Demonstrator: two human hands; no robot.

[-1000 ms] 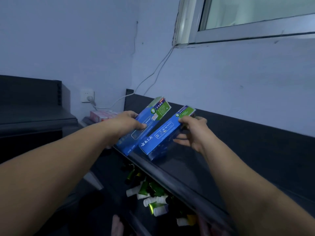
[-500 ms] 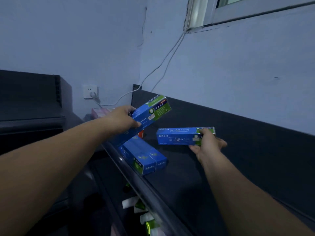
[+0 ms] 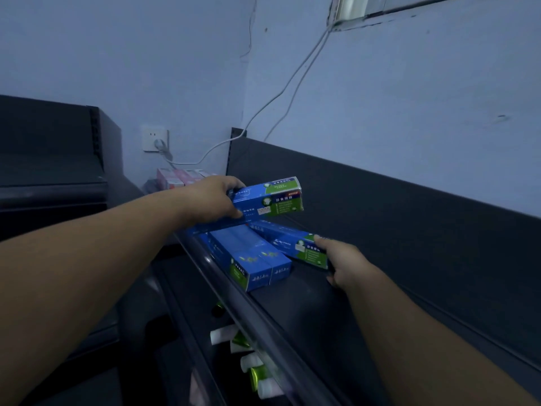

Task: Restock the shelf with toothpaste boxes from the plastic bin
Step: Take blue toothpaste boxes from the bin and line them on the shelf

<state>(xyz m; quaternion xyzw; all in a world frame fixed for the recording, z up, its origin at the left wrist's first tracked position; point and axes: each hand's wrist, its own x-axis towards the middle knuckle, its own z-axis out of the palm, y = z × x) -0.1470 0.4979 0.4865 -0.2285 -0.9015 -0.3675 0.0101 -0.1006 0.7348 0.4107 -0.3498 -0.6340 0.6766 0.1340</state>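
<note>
Left hand (image 3: 215, 200) grips one toothpaste box (image 3: 265, 200) raised above the shelf (image 3: 336, 303). Right hand (image 3: 344, 263) holds a second box (image 3: 295, 247) lying on the shelf, askew against the stocked boxes (image 3: 248, 259) at the front lip. Recommended: square the second box alongside these before lowering the raised one. Plastic bin not visible.

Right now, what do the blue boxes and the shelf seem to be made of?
Blue boxes: probably glossy printed cardboard; sharp folded edges, printed panels, faint sheen. Shelf: likely dark painted metal, matte; thin rolled front lip and slotted upright suggest it, but dim light leaves this uncertain.
</note>
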